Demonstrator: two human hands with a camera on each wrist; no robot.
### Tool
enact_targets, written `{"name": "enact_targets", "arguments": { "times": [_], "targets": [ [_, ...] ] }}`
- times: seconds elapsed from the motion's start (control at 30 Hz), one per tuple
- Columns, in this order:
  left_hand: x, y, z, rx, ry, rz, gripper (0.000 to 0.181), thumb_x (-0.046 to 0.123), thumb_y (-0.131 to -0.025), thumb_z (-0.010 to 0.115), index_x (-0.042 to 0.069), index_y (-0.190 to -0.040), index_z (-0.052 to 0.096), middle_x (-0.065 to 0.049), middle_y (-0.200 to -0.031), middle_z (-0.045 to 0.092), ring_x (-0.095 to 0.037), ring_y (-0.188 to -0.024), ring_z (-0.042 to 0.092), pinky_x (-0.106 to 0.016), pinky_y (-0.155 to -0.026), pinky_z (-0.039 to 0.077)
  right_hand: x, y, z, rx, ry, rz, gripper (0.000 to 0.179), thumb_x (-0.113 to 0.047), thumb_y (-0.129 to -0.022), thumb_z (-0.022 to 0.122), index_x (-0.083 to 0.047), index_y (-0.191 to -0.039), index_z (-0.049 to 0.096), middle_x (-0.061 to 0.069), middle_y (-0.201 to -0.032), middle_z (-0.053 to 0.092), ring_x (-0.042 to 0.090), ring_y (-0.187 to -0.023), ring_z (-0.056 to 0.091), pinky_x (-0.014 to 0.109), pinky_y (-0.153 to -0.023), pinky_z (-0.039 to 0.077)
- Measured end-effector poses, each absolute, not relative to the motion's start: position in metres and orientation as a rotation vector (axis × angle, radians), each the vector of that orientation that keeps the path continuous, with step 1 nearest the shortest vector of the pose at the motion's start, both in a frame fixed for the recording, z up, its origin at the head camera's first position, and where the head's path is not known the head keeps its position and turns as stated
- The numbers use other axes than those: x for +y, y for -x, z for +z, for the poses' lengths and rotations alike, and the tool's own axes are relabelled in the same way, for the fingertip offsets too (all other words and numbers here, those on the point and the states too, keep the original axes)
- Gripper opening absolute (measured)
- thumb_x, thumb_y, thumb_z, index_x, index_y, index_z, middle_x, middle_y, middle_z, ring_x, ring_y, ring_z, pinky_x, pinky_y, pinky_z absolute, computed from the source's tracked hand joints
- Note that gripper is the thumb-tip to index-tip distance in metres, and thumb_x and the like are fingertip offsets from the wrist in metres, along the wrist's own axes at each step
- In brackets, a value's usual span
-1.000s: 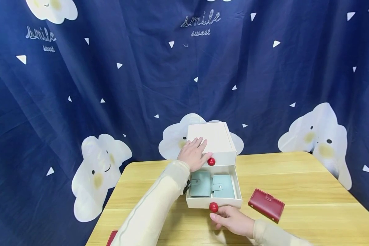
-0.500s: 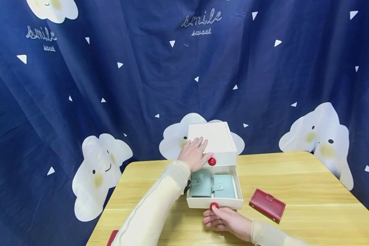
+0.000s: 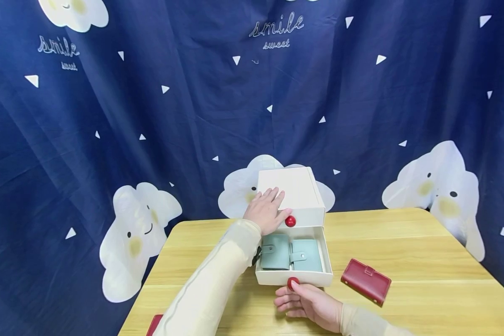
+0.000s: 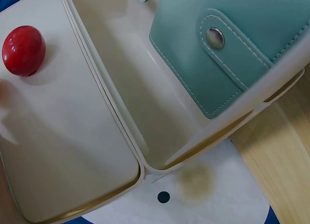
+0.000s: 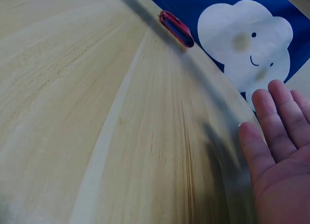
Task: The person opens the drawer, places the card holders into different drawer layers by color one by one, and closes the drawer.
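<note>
A white two-drawer box [image 3: 291, 184] stands towards the back of the table, its lower drawer [image 3: 269, 278] pulled out. Inside that drawer lie two teal snap wallets, one on the left [image 3: 276, 256] and one on the right [image 3: 312, 256]. My left hand [image 3: 265, 214] rests with spread fingers on the box top, thumb near the upper red knob [image 3: 290, 221]. At the drawer front, my right hand [image 3: 315, 305] has its thumb against the lower red knob [image 3: 292, 283]; its other fingers extend to the left below it. The left wrist view shows teal leather with a metal snap [image 4: 215, 38].
To the right of the drawer, a dark red wallet [image 3: 366, 282] lies on the wooden table [image 3: 437, 280]. Part of another red item [image 3: 154, 324] shows beside the left sleeve. A blue cloud-print curtain [image 3: 201, 116] hangs behind.
My right hand's fingers have straightened out to the left below the knob, and its thumb has come up against the knob. My left hand and the drawer look the same.
</note>
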State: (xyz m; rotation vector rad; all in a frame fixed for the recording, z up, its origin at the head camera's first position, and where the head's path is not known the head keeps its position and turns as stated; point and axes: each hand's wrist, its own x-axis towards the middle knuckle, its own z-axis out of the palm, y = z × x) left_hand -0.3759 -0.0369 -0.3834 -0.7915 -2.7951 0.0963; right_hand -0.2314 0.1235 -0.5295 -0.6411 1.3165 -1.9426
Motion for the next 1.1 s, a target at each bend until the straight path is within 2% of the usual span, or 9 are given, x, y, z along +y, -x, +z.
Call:
{"name": "enact_targets", "arguments": {
  "times": [0.23,0.43,0.7,0.87,1.1],
  "targets": [
    [-0.037,0.376,-0.383,-2.804,0.786,0.079,0.072,0.064,-0.09,0.01,0.021,-0.146,0.024,-0.002,-0.15,0.021,-0.019,-0.137,0.016,-0.039,-0.11,0.011,0.123,0.233,-0.526,1.292,0.67,-1.979,0.049,-0.031,-0.101,0.024,0.007,-0.123,0.047,0.027,-0.118,0.053,0.04,-0.109,0.05,0.044,-0.094,0.04],
    [-0.037,0.376,-0.384,-2.806,0.777,0.076,0.072,0.064,-0.09,0.011,0.022,-0.146,0.024,-0.001,-0.15,0.021,-0.019,-0.137,0.016,-0.039,-0.11,0.011,0.123,0.233,-0.524,1.26,0.667,-1.998,0.05,-0.03,-0.101,0.025,0.011,-0.123,0.044,0.023,-0.115,0.057,0.031,-0.104,0.055,0.043,-0.092,0.041],
    [-0.037,0.377,-0.384,-2.808,0.778,0.082,0.072,0.064,-0.09,0.011,0.022,-0.146,0.024,-0.001,-0.15,0.021,-0.019,-0.137,0.016,-0.039,-0.11,0.011,0.125,0.236,-0.527,1.31,0.662,-2.031,0.052,-0.032,-0.101,0.023,0.011,-0.12,0.047,0.029,-0.114,0.055,0.032,-0.102,0.057,0.047,-0.09,0.042],
    [-0.037,0.376,-0.383,-2.813,0.772,0.09,0.071,0.063,-0.09,0.011,0.022,-0.146,0.023,-0.001,-0.15,0.021,-0.019,-0.137,0.016,-0.039,-0.11,0.011,0.127,0.243,-0.525,1.322,0.634,-2.039,0.055,-0.034,-0.101,0.024,0.013,-0.121,0.044,0.027,-0.114,0.056,0.031,-0.103,0.056,0.045,-0.091,0.042],
    [-0.037,0.376,-0.383,-2.802,0.786,0.079,0.071,0.063,-0.09,0.011,0.021,-0.146,0.025,-0.002,-0.15,0.022,-0.019,-0.136,0.017,-0.039,-0.11,0.012,0.13,0.251,-0.519,1.321,0.621,-2.032,0.05,-0.034,-0.101,0.024,0.004,-0.119,0.051,0.025,-0.116,0.055,0.032,-0.106,0.054,0.045,-0.094,0.039]
  ]
}}
